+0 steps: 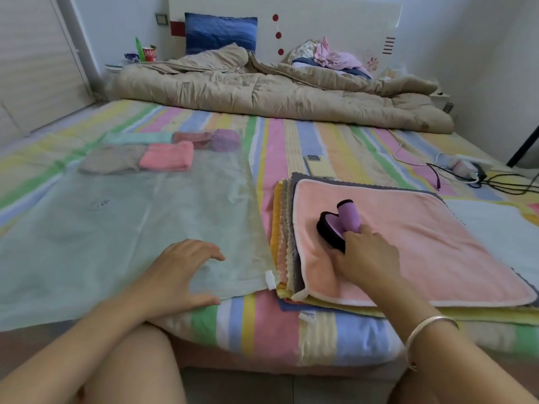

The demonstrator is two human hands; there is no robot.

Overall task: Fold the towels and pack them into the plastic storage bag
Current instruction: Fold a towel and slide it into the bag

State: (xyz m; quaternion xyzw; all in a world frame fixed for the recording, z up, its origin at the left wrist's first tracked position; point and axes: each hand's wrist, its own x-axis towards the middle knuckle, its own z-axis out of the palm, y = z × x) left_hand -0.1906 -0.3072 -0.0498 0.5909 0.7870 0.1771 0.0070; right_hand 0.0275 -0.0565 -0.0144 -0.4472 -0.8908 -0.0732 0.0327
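Note:
A clear plastic storage bag [122,217] lies flat on the left of the striped bed. At its far end sit several folded towels: a pink one [166,160], a grey one [112,163], a teal one [137,138] and a mauve one [207,139]. To the right lies a stack of unfolded towels with a pink towel [423,246] on top. On it stands a purple and black small device [339,223]. My right hand [367,255] grips that device from the near side. My left hand [180,266] rests with spread fingers on the bag's near right corner.
A phone [314,166] lies beyond the towel stack. Cables and a charger [466,173] sprawl at the right. A beige quilt [277,94], a blue pillow [220,32] and loose clothes [329,55] fill the head of the bed. My knees are at the bed's near edge.

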